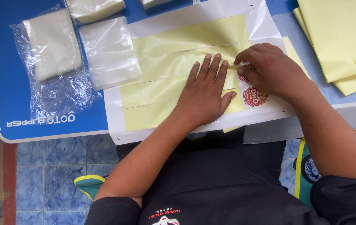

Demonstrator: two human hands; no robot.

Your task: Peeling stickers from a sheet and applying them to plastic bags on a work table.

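— Across the upper half of the frame runs the blue table (52, 121), and on it, centre, lies the big white sheet (265, 25) gridded with pale yellow squares (161, 71). Its long axis goes left to right, tipped slightly up toward the right.

— And the hands?

— The left hand (205, 93) lies open and flat on the sheet, fingers spread and pointing to the top of the frame; I judge it pins the sheet so it cannot slide. The right hand (269, 71), just right of it, is curled, its fingertips pinching the edge of one yellow square near the left fingertips (whether it has lifted, I cannot tell).

— What sits under that hand?

— Round red-and-white stickers (255, 96), showing where yellow squares are gone.

— Anything else?

— At upper left, clear plastic bags (109, 52) in stacks, one inside a crinkled wrapper (57, 91). At upper right, a pile of larger yellow sheets (344, 37), well apart from the hands.
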